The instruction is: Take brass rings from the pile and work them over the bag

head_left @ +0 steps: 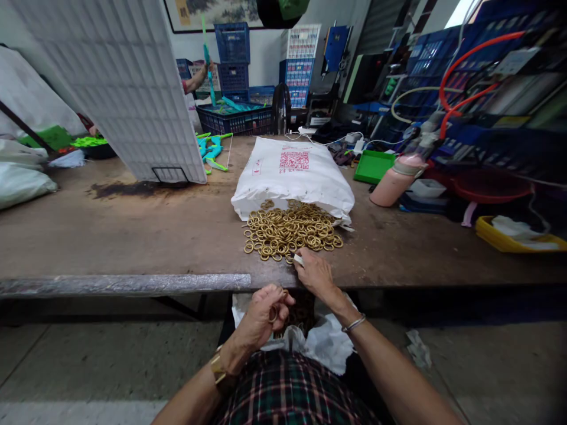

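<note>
A heap of gold-coloured rings spills from the open mouth of a white sack printed with a red square code. My right hand is at the heap's near edge, fingers bent together; a small white piece shows at the fingertips, and what they grip is hidden. Over my lap, just below the table edge, my left hand is curled closed around a ring; another may show at its fingertips. Beneath both hands lies an open white bag with dark, hard-to-see contents.
A white slatted panel stands on the table at left. Bubble-wrapped edging runs along the front. At right are a pink bottle, a green tray and a yellow tray. Someone's arm shows behind the panel.
</note>
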Action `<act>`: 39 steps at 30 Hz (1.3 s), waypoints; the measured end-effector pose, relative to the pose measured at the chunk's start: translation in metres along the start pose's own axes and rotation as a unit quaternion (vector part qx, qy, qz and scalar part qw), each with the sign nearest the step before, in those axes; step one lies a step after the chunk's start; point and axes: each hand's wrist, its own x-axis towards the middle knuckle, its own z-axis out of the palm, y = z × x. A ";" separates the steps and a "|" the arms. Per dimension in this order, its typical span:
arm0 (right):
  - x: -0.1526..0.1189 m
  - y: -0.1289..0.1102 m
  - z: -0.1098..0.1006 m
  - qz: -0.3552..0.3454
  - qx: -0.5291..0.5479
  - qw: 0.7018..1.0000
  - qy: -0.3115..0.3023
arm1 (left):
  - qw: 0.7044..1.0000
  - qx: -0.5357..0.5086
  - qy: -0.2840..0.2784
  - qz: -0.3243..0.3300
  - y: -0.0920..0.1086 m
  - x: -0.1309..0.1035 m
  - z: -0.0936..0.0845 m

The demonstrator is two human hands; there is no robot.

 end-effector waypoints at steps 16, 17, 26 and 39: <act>-0.014 -0.005 0.002 -0.044 0.377 0.923 -0.055 | 0.995 -0.054 0.084 0.007 -0.003 0.015 -0.014; -0.018 -0.009 0.002 -0.049 0.406 0.910 -0.074 | 0.995 -0.024 0.098 0.026 -0.003 0.016 -0.014; -0.029 -0.026 -0.009 -0.070 0.475 0.867 -0.136 | 0.973 0.136 0.153 0.104 0.001 0.019 -0.019; -0.030 -0.035 -0.001 -0.015 0.465 0.875 -0.136 | 0.937 0.261 0.150 0.177 0.000 0.013 -0.021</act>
